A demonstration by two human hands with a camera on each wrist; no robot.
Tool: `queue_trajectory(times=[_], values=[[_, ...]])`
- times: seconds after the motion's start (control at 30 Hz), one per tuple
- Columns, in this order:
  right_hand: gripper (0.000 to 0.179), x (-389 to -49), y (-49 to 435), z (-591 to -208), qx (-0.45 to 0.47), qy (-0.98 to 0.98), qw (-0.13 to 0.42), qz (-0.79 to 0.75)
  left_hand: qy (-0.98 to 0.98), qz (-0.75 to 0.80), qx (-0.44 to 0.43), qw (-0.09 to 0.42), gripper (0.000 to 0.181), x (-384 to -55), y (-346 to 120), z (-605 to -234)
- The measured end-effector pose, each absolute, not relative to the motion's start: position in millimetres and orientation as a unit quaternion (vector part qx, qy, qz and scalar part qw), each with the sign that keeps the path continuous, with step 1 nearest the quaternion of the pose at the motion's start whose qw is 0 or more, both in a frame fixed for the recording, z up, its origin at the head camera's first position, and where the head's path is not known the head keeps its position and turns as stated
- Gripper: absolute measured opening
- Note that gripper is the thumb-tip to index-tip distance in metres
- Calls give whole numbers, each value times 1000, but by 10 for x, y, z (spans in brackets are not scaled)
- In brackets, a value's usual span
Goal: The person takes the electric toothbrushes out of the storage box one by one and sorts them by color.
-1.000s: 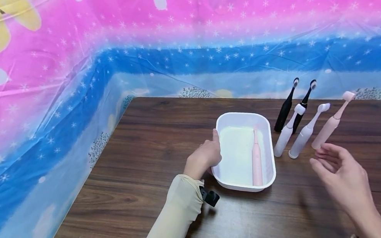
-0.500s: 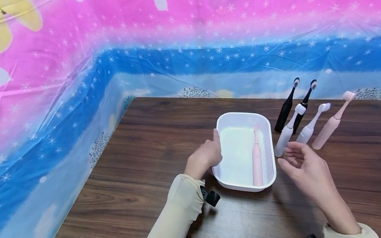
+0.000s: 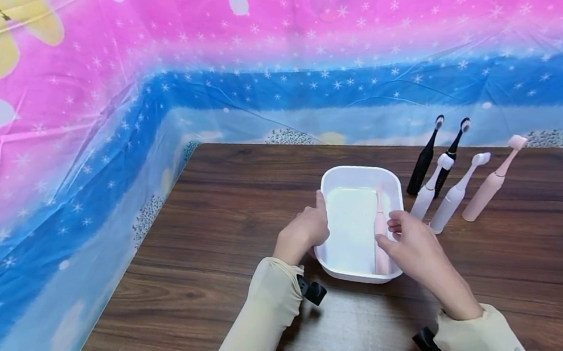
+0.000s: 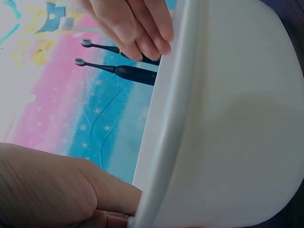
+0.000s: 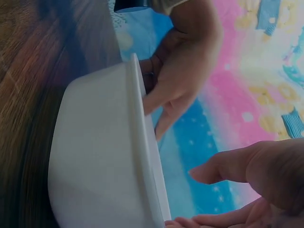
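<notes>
A white plastic basin (image 3: pixel 347 234) stands on the table, and a pink electric toothbrush (image 3: pixel 379 223) lies along its right side inside. My left hand (image 3: pixel 305 228) grips the basin's left rim. In the right wrist view, fingers of that left hand (image 5: pixel 183 71) bend over the rim. Above the right rim, my right hand (image 3: pixel 415 244) hovers over the pink toothbrush, partly covering it. The right wrist view shows the right thumb (image 5: pixel 223 166) held apart from the fingers, with nothing between them. Whether the right fingertips touch the toothbrush, I cannot tell.
Right of the basin several electric toothbrushes stand upright: a black one (image 3: pixel 422 167), another black one (image 3: pixel 445 174), a white one (image 3: pixel 424 199), a second white one (image 3: pixel 450 205) and a pink one (image 3: pixel 484 194). A patterned cloth (image 3: pixel 289 102) hangs behind the wooden table (image 3: pixel 198 281).
My right hand has moved left, from beside the standing pink toothbrush, past the white ones, to above the basin's right side. The left hand and basin have stayed put.
</notes>
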State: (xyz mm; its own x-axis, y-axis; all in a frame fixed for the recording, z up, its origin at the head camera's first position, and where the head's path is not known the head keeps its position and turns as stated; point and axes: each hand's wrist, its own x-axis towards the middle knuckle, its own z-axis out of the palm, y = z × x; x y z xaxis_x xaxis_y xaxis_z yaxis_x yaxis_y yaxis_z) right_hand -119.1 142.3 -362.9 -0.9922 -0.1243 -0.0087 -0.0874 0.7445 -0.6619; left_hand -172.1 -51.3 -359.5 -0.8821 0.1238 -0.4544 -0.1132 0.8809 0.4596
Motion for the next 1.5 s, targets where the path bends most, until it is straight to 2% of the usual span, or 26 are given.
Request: queue_trajectory(times=[0.17, 0.4, 0.8, 1.03, 1.27, 1.5], values=[[47, -1284, 1271, -3697, -65, 949, 35, -306, 939, 243, 3, 245, 80, -1733, -507, -3606], [24, -1381, 1163, -3798, -48, 963, 50, -261, 939, 241, 5, 244, 81, -1731, -496, -3618], [15, -1471, 1185, -3857, -55, 959, 79, -267, 942, 235, 8, 238, 80, -1731, -500, -3616], [18, -1553, 1166, -3871, -49, 949, 113, -290, 944, 229, 7, 236, 80, -1724, -515, -3609], [41, -1605, 1034, -3916, -61, 935, 139, -320, 944, 236, 8, 229, 79, -1716, -526, -3598], [38, -1623, 925, -3967, -59, 912, 150, -376, 947, 234, 14, 221, 78, -1704, -529, -3600]])
